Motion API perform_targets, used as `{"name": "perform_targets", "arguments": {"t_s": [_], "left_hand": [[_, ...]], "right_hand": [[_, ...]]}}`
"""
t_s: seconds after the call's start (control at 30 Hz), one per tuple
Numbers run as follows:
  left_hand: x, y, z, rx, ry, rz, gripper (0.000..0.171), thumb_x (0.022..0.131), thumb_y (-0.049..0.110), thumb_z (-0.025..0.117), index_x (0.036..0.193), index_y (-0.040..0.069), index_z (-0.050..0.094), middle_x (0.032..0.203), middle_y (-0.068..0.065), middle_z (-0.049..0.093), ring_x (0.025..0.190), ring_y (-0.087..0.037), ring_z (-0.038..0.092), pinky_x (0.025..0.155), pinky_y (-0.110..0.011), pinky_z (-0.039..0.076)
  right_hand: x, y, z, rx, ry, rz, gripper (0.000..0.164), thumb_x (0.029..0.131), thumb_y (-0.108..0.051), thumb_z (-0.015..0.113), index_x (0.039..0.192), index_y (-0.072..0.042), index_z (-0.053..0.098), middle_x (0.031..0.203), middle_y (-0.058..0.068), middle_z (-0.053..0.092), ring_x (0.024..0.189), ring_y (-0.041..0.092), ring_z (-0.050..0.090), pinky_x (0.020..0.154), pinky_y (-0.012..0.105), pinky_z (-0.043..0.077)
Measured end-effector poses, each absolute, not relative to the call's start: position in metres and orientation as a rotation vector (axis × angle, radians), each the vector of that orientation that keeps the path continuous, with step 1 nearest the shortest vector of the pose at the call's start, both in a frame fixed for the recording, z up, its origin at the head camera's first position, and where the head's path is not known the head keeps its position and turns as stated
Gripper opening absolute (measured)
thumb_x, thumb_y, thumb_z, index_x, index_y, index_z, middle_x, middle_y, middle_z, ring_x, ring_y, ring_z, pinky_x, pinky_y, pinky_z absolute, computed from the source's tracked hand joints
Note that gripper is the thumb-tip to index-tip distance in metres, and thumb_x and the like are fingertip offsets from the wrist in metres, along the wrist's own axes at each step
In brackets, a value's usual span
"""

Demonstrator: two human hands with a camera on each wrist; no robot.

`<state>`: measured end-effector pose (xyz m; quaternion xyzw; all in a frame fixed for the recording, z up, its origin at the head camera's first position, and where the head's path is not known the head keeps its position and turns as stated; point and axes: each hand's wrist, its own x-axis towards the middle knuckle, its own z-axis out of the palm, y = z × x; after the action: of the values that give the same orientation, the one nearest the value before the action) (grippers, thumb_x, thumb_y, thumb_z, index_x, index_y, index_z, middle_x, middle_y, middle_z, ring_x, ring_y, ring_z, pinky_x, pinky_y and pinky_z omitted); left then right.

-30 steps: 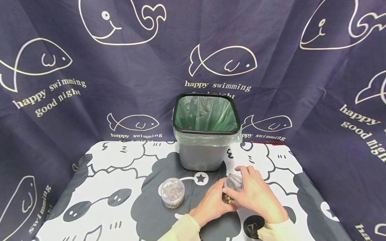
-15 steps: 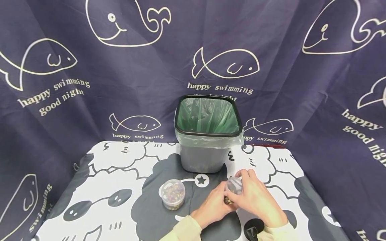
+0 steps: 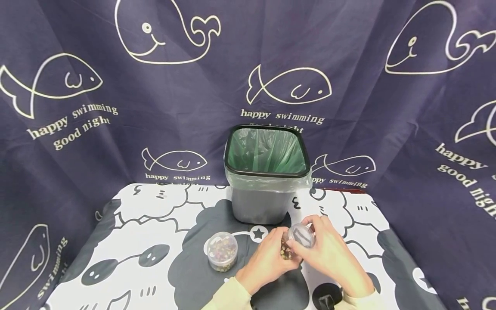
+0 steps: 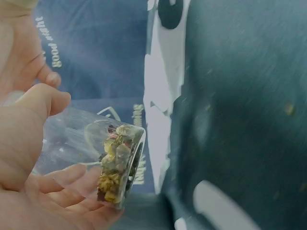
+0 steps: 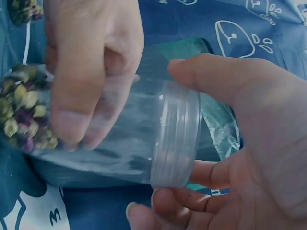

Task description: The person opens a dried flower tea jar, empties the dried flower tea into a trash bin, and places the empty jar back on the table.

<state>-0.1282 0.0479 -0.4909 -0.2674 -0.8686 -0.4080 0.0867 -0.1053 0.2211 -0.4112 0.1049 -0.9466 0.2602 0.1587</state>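
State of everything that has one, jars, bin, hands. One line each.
Held jar: tilted, part-filled with dried flowers
Its lid: over the mouth; tight or loose unclear
Other jar: upright, holds dried flowers
Bin: upright, open-topped
Liner: in bin, folded over rim
Left hand: grips jar body
Right hand: holds lid

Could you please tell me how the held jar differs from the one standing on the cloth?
The held jar is tilted; the standing jar is upright. The held jar is in the left grip, its lid in the right grip; the standing jar rests untouched on the cloth. Both are clear and contain what look like dried flowers.
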Motion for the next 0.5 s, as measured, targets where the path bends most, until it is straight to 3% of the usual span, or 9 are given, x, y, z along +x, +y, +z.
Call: {"name": "perform_targets", "arguments": {"t_s": [0.2, 0.5], "left_hand": [[-0.128, 0.035, -0.476, -0.866, -2.582, -1.151, 0.061, 0.079, 0.032, 0.085, 0.129, 0.016, 0.055, 0.115, 0.007, 0.06, 0.103, -0.006, 0.058, 0.09, -0.022, 0.051], [-0.129, 0.015, -0.457, -0.924, -2.56, -1.002, 0.068, 0.078, 0.039, 0.084, 0.135, 0.02, 0.054, 0.114, 0.01, 0.06, 0.099, -0.005, 0.058, 0.086, -0.023, 0.051]], "right_hand": [[-0.102, 0.223, -0.406, 0.403, -2.596, 0.801, 0.051, 0.075, -0.034, 0.091, 0.112, -0.014, 0.062, 0.089, -0.004, 0.052, 0.072, 0.004, 0.047, 0.062, 0.024, 0.043], [-0.101, 0.222, -0.4, 0.462, -2.559, 0.862, 0.049, 0.077, -0.031, 0.09, 0.111, -0.014, 0.061, 0.089, -0.006, 0.056, 0.072, 0.004, 0.054, 0.062, 0.023, 0.047]]}}
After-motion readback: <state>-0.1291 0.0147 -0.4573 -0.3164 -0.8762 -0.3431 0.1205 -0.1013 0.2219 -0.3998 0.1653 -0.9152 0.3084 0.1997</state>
